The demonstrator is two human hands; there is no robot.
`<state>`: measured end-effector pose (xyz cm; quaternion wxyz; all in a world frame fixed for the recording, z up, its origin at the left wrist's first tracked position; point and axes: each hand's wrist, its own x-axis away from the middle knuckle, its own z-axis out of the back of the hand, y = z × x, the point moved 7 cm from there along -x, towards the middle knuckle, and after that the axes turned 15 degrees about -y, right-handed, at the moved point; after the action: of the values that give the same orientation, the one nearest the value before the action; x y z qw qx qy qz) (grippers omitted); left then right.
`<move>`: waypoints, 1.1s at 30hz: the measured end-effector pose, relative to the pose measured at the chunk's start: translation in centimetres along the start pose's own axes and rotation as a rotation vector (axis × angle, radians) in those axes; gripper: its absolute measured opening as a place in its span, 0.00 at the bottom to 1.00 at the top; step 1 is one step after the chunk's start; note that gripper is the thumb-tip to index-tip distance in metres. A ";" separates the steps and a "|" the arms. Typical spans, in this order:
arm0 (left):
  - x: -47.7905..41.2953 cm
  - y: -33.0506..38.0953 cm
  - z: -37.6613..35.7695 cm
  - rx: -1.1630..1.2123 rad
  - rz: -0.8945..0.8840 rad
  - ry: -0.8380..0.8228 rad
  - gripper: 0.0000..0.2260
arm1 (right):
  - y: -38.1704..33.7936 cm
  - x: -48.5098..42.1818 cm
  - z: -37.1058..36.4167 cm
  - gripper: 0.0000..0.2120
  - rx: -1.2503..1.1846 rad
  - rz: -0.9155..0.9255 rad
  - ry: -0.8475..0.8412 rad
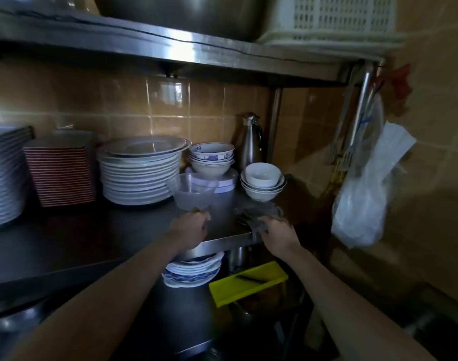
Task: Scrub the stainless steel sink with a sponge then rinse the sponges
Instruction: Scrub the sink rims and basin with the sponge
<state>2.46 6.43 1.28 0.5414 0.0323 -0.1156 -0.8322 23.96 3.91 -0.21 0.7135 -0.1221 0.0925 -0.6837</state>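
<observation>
My left hand grips the base of a clear plastic container on the steel shelf. At the shelf's front right corner my right hand holds a grey cloth that lies partly on the shelf surface and hangs over its edge. No sponge and no sink basin show clearly; a dark metal rim sits at the lower left edge of the view.
Stacks of white plates, striped square plates and bowls fill the shelf, with a steel flask behind. More bowls stand at right. Below are plates and a yellow board. Plastic bags hang right.
</observation>
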 end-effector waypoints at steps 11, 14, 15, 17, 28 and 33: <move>-7.2 -0.2 0.2 0.005 -0.041 0.026 0.14 | 2.5 -8.8 -3.1 0.28 0.023 0.011 -0.164; -8.2 -0.3 -0.1 0.038 -0.042 0.023 0.14 | 3.0 -9.4 -3.9 0.26 0.093 0.039 -0.214; -8.4 -0.4 -0.3 0.043 -0.042 0.018 0.14 | 3.0 -9.5 -4.1 0.25 0.115 0.048 -0.219; -8.5 -0.4 -0.7 0.052 -0.039 0.003 0.14 | 3.0 -9.4 -4.2 0.24 0.150 0.061 -0.222; -6.7 -0.4 -1.8 0.072 -0.046 0.022 0.13 | 2.5 -7.4 -3.6 0.30 0.269 0.126 -0.224; -5.7 -0.9 -2.3 0.070 -0.036 0.000 0.12 | 2.0 -6.5 -3.3 0.28 0.292 0.118 -0.160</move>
<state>4.42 11.57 -1.54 0.5249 0.0534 -0.1440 -0.8372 24.52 10.30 -4.21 0.7677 -0.0654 -0.0577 -0.6348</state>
